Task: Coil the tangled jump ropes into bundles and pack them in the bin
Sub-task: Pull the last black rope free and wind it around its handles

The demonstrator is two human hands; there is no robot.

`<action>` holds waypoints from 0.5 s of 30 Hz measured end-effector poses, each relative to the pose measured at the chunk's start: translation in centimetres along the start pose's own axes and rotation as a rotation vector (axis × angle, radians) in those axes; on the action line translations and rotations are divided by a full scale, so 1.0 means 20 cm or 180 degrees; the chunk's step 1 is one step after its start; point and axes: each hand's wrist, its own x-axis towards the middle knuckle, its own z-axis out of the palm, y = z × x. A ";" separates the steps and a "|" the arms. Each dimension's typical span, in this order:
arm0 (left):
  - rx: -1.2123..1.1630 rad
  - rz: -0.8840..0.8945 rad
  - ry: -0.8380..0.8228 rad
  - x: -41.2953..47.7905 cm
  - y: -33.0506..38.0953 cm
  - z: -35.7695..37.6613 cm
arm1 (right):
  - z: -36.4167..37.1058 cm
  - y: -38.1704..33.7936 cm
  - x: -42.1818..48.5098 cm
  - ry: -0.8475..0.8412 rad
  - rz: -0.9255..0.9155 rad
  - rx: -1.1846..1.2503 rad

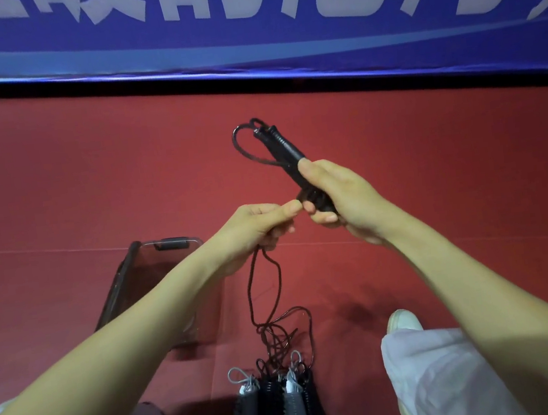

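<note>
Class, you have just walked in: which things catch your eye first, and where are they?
Centre frame, the right hand grips black rope handles while the left hand pinches the dark cord trailing down to a tangle on the red floor. A blue banner with large white characters spans the top; a clear bin sits at left.

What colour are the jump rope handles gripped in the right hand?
Black handles; the head view shows them best.

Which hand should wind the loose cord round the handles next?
Left. The left hand pinches the thin dark cord; the right hand is occupied gripping the black ribbed handles.
</note>
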 end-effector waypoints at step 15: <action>0.1823 -0.0040 -0.1042 0.01 0.09 -0.24 | 0.08 0.06 -0.12 -0.2230 0.0545 -0.2911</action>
